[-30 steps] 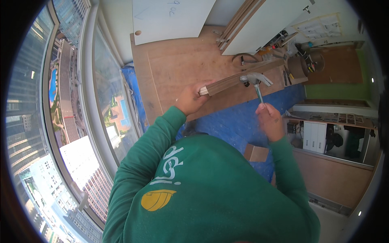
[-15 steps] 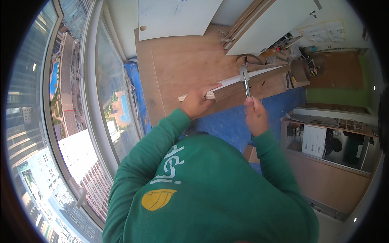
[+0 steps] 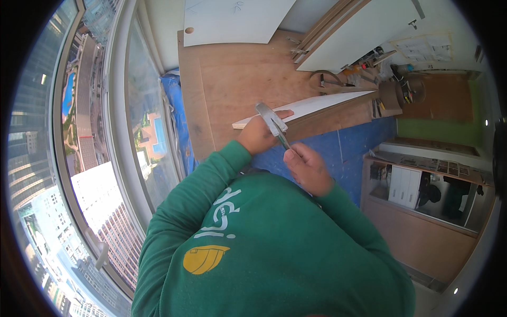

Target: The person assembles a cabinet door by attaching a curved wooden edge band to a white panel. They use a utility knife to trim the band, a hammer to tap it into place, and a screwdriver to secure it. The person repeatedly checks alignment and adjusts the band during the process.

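A long narrow board [image 3: 330, 102] with a white face and bare wood edges lies aslant near the front of a wooden worktop. My left hand [image 3: 257, 135] is closed around its left end, with a finger or two over the white face. In my right hand [image 3: 310, 170] is a hammer [image 3: 271, 119], gripped by its handle. The metal head is slightly blurred and appears just over my left hand, hiding part of it; whether they touch I cannot tell.
The brown worktop [image 3: 248, 68] carries a large white panel [image 3: 232, 24] at the back and a leaning white door panel [image 3: 354, 34]. Tools and a bin-like container [image 3: 390, 91] crowd its right end. Blue sheeting [image 3: 343, 142] covers the floor. Windows [image 3: 145, 105] line the left.
My right hand has swung the hammer left and closer to me, from above the board's middle to over my left hand. More of the board's white face now shows.
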### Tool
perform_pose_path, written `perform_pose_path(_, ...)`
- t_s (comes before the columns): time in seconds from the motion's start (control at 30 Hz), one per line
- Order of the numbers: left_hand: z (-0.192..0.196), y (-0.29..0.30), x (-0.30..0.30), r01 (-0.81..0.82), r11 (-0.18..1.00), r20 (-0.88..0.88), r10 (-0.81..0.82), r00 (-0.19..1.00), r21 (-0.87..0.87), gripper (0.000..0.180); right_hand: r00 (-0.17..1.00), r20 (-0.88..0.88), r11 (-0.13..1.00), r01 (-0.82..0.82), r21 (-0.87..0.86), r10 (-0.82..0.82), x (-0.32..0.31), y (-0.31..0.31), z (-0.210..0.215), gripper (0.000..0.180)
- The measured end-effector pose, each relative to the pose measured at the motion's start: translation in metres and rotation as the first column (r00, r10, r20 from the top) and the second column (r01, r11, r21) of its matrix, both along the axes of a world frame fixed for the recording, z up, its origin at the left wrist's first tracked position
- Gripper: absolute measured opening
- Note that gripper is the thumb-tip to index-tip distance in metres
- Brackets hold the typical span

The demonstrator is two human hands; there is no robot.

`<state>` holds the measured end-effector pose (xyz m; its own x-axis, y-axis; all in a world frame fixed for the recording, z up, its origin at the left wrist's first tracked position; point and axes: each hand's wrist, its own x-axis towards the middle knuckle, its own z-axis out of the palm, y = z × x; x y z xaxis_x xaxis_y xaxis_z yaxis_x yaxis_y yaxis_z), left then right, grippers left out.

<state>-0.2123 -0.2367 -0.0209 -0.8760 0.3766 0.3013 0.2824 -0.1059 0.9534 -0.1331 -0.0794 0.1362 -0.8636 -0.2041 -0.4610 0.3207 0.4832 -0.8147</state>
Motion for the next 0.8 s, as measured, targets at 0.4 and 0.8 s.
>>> perform_pose_path(0.4, -0.005, 0.013, 0.026, -0.055, 0.996, -0.202, 0.041, 0.979, -0.068, 0.058, 0.975, 0.049, 0.963, 0.207, 0.171, -0.219, 0.027, 0.026, 0.047, 0.036)
perform_pose_path(0.8, 0.003, 0.013, 0.036, -0.128, 0.992, -0.255, 0.119, 0.96, -0.016, 0.053, 0.985, -0.156, 0.929, -0.012, 0.369, 0.074, 0.028, 0.007, 0.027, 0.037)
